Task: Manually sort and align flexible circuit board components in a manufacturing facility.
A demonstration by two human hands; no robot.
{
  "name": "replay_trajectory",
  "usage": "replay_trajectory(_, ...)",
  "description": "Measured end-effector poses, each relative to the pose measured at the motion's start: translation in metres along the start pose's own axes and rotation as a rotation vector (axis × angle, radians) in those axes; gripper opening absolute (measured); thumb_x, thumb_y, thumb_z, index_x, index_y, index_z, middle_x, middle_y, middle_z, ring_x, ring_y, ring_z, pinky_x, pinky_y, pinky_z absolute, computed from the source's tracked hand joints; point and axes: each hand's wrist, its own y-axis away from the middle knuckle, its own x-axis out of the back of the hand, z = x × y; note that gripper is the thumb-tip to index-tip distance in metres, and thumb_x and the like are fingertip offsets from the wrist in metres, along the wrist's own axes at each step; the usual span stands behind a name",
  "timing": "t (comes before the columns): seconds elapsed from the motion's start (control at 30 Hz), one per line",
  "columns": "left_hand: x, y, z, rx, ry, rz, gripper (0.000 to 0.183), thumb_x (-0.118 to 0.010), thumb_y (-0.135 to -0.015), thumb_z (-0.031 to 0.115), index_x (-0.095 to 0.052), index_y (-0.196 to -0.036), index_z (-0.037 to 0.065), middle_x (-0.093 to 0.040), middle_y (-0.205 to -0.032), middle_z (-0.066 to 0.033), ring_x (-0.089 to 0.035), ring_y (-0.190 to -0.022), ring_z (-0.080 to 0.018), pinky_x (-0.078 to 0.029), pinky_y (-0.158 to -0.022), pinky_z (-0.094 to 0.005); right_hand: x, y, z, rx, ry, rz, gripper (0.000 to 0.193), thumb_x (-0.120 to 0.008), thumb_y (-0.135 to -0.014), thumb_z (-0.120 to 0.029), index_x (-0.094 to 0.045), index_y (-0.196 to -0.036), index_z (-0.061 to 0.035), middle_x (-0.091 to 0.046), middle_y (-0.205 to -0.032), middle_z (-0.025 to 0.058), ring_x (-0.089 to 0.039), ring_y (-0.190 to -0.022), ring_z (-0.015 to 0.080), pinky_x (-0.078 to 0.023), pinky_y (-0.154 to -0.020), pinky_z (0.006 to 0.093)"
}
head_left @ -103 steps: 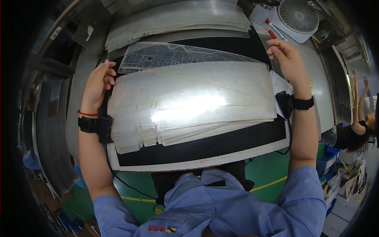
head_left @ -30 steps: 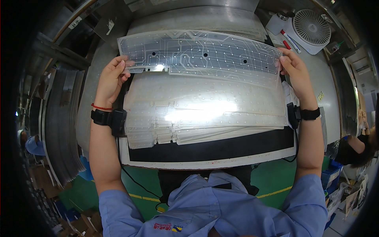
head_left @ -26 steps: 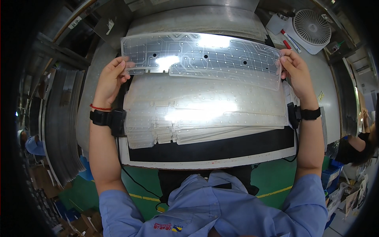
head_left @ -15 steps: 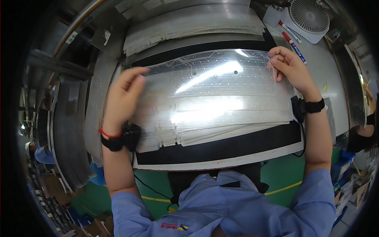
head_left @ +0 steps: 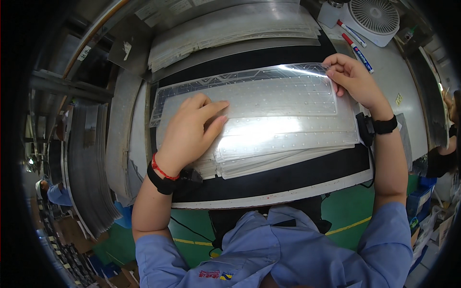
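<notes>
A clear plastic sheet with printed circuit lines and rows of small dots [head_left: 273, 98] lies across the upper part of a stack of similar sheets [head_left: 283, 139]. My right hand [head_left: 353, 81] pinches its far right corner between thumb and fingers. Over the left half of the sheet is my left hand [head_left: 192, 127], its thumb and forefinger apart and pointing right. It seems to rest on the sheet or hover just above it; which one I cannot tell. Glare whitens the middle of the stack.
Beyond the black mat [head_left: 240, 53] lies another stack of sheets [head_left: 230, 31]. Two markers [head_left: 357, 53] and a white fan [head_left: 374, 17] are at the far right. Grey sheets [head_left: 127, 129] stand at the left. A co-worker [head_left: 56, 193] shows at the far left.
My left hand has moved right and nearer from the sheet's far left corner, which now lies down flatter. My right hand still grips its corner.
</notes>
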Motion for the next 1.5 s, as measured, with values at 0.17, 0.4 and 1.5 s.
replay_trajectory(0.17, 0.000, 0.000, 0.001, 0.008, 0.001, 0.000, 0.028, -0.064, -0.091, 0.019, -0.068, -0.115, 0.005, -0.058, -0.095, -0.0112, -0.057, -0.088, -0.0282, -0.046, -0.079, -0.0346, -0.001, 0.000, 0.000, -0.003, 0.013, 0.005, 0.017, -0.056, -0.099, -0.010, -0.060, -0.112, -0.0010, -0.059, -0.070, -0.0034, -0.052, -0.056, 0.0005, -0.043, -0.053, 0.0143)
replay_trajectory(0.4, 0.001, 0.000, -0.003, 0.028, 0.069, 0.013, 0.023, -0.067, -0.088, 0.017, -0.067, -0.108, 0.006, -0.059, -0.093, -0.0094, -0.059, -0.088, -0.0242, -0.048, -0.077, -0.0332, -0.001, 0.000, -0.001, -0.014, 0.013, 0.012, 0.017, -0.055, -0.098, -0.009, -0.060, -0.112, -0.0007, -0.059, -0.070, -0.0033, -0.052, -0.056, 0.0010, -0.043, -0.054, 0.0150)
replay_trajectory(1.5, 0.025, 0.016, -0.169, 0.532, 1.292, 0.458, 0.030, -0.051, -0.104, 0.022, -0.054, -0.125, 0.000, -0.065, -0.108, -0.0110, -0.050, -0.063, -0.0043, -0.042, -0.053, -0.0145, 0.021, -0.008, 0.020, 0.056, -0.156, 0.254, 0.023, -0.056, -0.101, -0.019, -0.059, -0.119, -0.0054, -0.065, -0.090, -0.0011, -0.058, -0.074, 0.0052, -0.046, -0.063, 0.0195)
